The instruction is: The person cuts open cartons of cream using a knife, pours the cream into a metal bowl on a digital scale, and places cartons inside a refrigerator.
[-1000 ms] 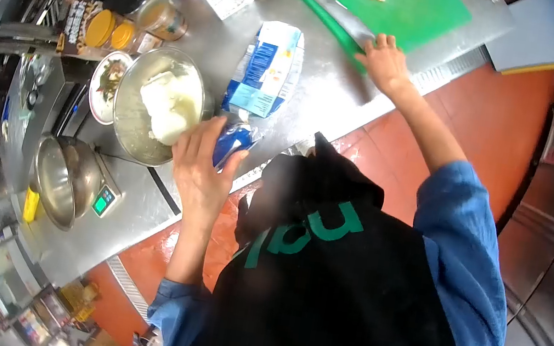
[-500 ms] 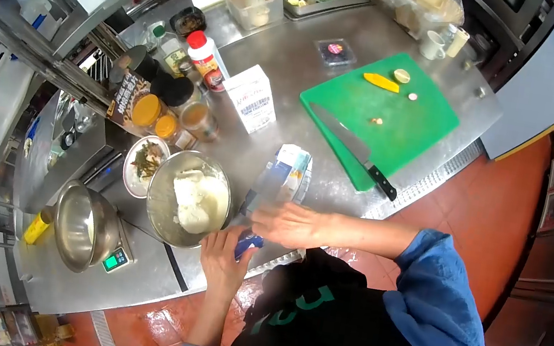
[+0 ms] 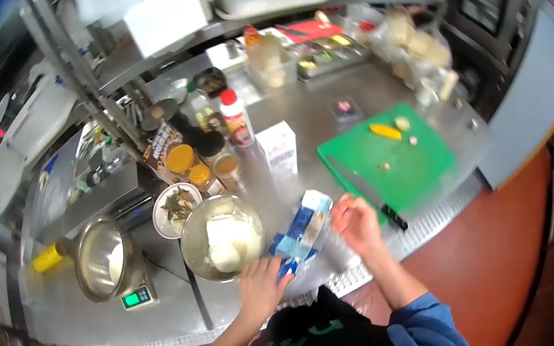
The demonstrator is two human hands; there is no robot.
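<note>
A blue-and-white food wrapper (image 3: 304, 229) lies creased on the steel worktop beside a metal mixing bowl (image 3: 185, 257). My left hand (image 3: 262, 290) pinches the wrapper's near blue end, close against the bowl's rim. Just right of the wrapper, my right hand (image 3: 356, 225) is raised, its fingers loosely bent and apart, with nothing visible in them. White soft blocks, like cream cheese (image 3: 232, 239), rest in the bowl.
A green cutting board (image 3: 407, 164) carries a knife (image 3: 394, 216), handle toward me, and yellow food pieces. Jars, bottles and a white carton (image 3: 279, 146) stand behind the bowl. At left, a second bowl (image 3: 90, 263) sits on a digital scale (image 3: 139, 298).
My right hand has let go of the wrapper and moved right and up. The left hand stays at the wrapper's near end. The camera view has shifted.
</note>
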